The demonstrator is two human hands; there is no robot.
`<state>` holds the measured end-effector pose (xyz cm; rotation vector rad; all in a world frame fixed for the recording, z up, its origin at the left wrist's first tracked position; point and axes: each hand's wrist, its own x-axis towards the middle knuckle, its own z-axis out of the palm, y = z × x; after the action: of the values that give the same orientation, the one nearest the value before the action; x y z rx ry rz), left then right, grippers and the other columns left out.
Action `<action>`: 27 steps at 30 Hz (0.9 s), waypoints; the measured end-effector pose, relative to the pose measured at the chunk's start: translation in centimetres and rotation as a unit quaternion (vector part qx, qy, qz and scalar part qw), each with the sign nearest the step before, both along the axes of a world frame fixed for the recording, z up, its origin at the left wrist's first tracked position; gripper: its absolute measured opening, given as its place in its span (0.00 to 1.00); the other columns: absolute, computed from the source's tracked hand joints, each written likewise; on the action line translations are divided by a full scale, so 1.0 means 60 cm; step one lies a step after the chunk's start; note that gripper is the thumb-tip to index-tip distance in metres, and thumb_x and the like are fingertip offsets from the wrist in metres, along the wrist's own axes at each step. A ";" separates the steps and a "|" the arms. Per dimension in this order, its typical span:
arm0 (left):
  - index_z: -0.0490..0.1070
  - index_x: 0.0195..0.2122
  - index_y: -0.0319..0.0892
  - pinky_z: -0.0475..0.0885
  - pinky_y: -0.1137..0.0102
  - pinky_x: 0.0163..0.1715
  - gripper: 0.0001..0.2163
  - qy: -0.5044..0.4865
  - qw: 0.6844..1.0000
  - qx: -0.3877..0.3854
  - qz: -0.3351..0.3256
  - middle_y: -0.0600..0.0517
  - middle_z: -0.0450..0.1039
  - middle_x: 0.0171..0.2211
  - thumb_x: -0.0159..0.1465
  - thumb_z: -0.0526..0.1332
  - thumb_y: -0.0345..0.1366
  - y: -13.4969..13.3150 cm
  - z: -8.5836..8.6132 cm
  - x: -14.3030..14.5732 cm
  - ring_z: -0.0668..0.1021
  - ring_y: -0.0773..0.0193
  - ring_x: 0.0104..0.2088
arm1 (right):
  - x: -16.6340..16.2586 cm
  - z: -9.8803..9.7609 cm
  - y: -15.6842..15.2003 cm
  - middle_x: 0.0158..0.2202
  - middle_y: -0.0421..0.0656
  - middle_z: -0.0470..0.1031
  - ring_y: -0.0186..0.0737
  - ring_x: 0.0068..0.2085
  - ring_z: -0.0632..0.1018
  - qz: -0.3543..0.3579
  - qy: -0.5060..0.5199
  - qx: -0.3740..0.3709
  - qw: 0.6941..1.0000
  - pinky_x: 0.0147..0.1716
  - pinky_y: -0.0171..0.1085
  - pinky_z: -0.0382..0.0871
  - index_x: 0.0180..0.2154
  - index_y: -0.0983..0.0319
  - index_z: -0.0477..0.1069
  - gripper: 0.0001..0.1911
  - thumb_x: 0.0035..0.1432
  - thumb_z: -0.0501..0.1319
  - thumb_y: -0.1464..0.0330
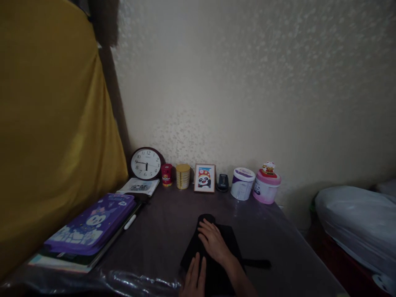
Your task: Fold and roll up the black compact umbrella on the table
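A black, flat, fabric-like item (227, 239) lies on the table near its front edge. It has a rounded tab at the top, and a dark strap (257, 263) sticks out to its right. My right hand (214, 244) rests flat on its upper part, with the fingers stretched toward the left. At its lower left, my left hand (194, 277) touches it with straight fingers; the lower part of this hand is cut off by the frame. Dim light hides what kind of item it is.
On the left lie a purple case (93, 225) on books and a white pen (130, 222). Along the wall stand a clock (146, 163), red tub (167, 175), yellow-lidded can (182, 177), panda picture frame (204, 178), black stapler-like object (222, 182), white tub (243, 184) and pink-lidded tub (266, 189).
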<state>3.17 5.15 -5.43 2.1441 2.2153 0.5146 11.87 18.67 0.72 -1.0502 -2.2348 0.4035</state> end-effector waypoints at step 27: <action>0.36 0.63 0.40 0.58 0.66 0.57 0.34 -0.106 0.983 -0.142 -0.051 0.45 0.28 0.65 0.55 0.47 0.23 -0.041 0.098 -0.013 0.46 0.60 0.64 | 0.144 0.011 -0.123 0.37 0.48 0.78 0.48 0.40 0.77 -0.238 0.218 -0.227 0.919 0.40 0.42 0.69 0.37 0.63 0.72 0.19 0.44 0.58 0.59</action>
<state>2.38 2.66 0.44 1.9459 1.9231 0.3754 20.52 11.27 1.40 -1.5180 -1.4562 0.8661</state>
